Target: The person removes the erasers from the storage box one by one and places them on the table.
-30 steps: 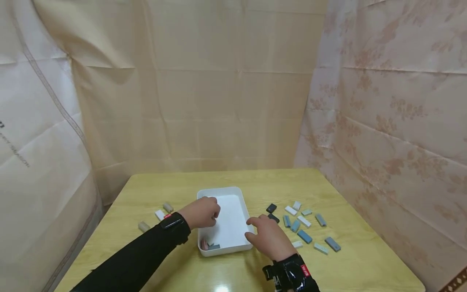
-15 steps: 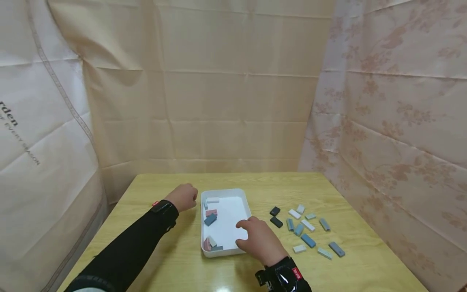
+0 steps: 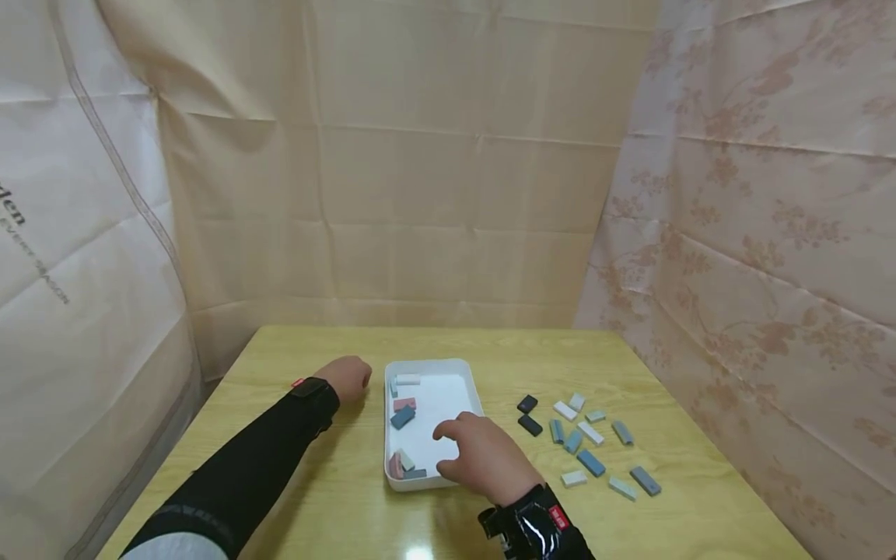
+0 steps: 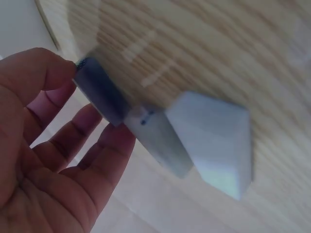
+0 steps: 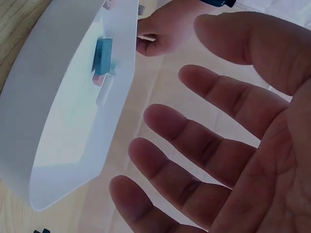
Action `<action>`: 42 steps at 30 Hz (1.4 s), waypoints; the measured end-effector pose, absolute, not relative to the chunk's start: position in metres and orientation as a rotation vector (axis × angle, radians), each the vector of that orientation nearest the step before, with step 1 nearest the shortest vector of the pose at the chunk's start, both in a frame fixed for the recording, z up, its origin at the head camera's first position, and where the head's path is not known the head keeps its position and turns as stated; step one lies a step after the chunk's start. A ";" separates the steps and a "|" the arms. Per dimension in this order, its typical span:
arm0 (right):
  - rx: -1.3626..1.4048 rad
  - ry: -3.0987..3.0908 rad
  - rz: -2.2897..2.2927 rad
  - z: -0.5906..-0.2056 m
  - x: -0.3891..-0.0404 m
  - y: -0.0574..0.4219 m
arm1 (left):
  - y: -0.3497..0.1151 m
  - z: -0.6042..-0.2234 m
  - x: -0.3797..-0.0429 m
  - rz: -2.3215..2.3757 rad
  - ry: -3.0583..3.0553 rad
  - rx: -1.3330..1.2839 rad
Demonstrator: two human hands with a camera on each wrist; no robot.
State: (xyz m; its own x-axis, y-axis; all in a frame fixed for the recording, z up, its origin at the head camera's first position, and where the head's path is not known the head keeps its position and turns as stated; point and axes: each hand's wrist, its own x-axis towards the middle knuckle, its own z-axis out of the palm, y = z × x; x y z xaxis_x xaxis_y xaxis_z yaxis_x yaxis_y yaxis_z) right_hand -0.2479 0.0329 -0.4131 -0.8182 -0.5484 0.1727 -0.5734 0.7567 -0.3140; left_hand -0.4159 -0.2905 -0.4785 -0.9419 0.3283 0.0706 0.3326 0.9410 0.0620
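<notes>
Compared with a second ago, the left hand (image 3: pixel 348 379) is no longer hanging over the white tray (image 3: pixel 444 393) but is reaching down to the table (image 3: pixel 350 482) on the tray's left, nearly where it was half a second ago; its finger and thumb are now clamping on a dark blue block (image 4: pixel 100 91), with a grey-green block (image 4: pixel 159 141) and a white block (image 4: pixel 214 138) lying just beside it. The right hand (image 3: pixel 490 457) is reaching farther left than before, now spreading over the tray's near right part, its thumb and fingers standing apart. Since the left hand's shift, more of the tray's contents are showing: a pale block (image 3: pixel 408 379) is lying at the far left, a pink block (image 3: pixel 404 404) and a blue block (image 3: pixel 402 418) are lying nearer, and a small cluster (image 3: pixel 405 462) is sitting in the near left corner. On the table to the right, two black blocks (image 3: pixel 528 414) and a scatter of white, blue, green and grey blocks (image 3: pixel 591 463) are keeping their places. The table's yellowish wood-grained top is catching a bright glare at its near side. Beyond it, a creased beige cloth (image 3: pixel 392 179) is hanging across the far side, a whitish cloth (image 3: pixel 84 233) with printed lettering is draping the left, and a pinkish floral cloth (image 3: pixel 763 233) is covering the right.
</notes>
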 end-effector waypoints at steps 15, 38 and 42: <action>0.899 -2.907 0.588 -0.415 -0.249 0.037 | -0.257 -0.454 -0.393 -0.065 -2.904 -0.683; 0.794 -2.908 0.616 -0.410 -0.242 0.062 | -0.181 -0.471 -0.346 0.153 -2.881 -1.103; 0.778 -2.911 0.601 -0.411 -0.242 0.065 | -0.177 -0.464 -0.344 0.170 -2.901 -1.090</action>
